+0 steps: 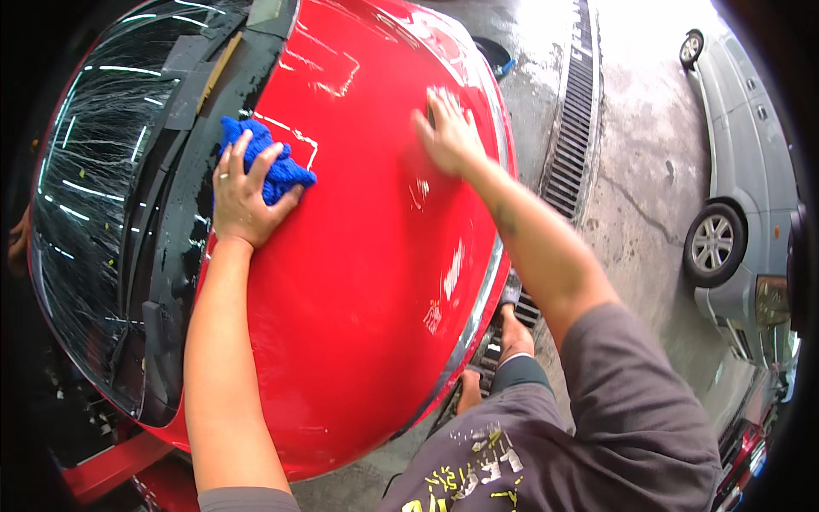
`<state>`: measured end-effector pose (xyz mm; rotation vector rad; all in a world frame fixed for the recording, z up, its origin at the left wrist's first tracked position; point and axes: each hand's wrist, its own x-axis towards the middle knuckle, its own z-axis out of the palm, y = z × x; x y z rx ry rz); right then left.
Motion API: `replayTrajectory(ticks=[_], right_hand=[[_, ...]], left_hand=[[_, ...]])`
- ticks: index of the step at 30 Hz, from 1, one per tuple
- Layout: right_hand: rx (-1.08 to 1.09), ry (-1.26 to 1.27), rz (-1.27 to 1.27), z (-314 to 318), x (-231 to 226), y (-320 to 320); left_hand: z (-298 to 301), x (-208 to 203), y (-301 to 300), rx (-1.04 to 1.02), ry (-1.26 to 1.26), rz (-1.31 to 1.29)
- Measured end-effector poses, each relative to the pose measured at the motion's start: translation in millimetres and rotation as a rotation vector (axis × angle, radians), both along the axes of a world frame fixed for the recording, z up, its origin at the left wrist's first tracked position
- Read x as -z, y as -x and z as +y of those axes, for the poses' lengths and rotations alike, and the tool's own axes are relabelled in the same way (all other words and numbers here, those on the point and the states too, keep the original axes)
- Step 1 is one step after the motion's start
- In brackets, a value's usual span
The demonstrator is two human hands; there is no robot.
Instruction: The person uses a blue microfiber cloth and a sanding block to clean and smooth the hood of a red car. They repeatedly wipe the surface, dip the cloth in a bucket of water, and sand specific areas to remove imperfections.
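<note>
Across the middle stretches the glossy red hood (341,282) of a car. My left hand (247,192), with a ring on one finger, grips a crumpled blue microfiber cloth (288,175) and presses it on the hood's edge beside the windshield cowl (192,183). Part of the cloth is hidden under the palm and fingers. Over the hood's front side, my right hand (448,132) rests palm down with its fingers outstretched. Nothing shows in it, and it is slightly blurred.
The wet windshield (94,171) and wipers lie to the left. Along the floor at right runs a drain grate (570,128). A silver vehicle (742,145) is parked farther right. A dark tub (490,55) sits past the front bumper. My feet stand beside the car.
</note>
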<state>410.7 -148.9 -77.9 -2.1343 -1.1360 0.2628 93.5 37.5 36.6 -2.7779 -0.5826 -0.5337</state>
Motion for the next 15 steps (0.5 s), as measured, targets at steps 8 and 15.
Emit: replayTrajectory(ticks=[8, 15], right_hand=[[-0.336, 0.102, -0.026, -236.7, 66.6, 256.2], [0.149, 0.023, 0.114, -39.7, 34.3, -2.9]], left_hand=[[5.4, 6.2, 22.8, -0.041, 0.002, 0.018], [4.9, 8.3, 1.2, 0.021, 0.015, 0.011]])
